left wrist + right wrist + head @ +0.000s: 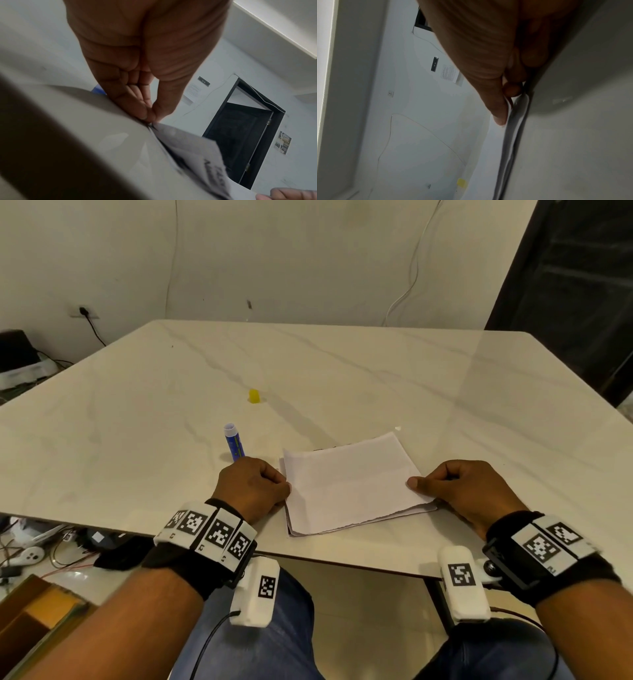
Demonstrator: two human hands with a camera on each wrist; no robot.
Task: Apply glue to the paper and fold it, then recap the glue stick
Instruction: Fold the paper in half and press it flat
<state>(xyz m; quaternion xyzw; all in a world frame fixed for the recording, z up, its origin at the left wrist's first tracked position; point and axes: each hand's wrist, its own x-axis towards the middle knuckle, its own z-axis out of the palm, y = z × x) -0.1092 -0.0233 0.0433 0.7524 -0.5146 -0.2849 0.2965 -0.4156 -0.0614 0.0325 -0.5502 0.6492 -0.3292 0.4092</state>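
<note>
Both hands pinch the folded paper [352, 484] lying between them: left hand [251, 487] at its left edge, right hand [459, 491] at its right. Uncapped glue stick [234, 442] lies just beyond the left hand, yellow cap [254, 396] farther out.

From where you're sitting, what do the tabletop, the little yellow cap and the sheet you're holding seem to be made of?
The tabletop looks like polished marble or a marble-look slab: grey veins, glossy reflections. The yellow cap seems to be plastic, being small, evenly coloured and slightly translucent. The sheet is thin white paper, matte, with ragged edges, pinched by the left hand and the right hand.
</note>
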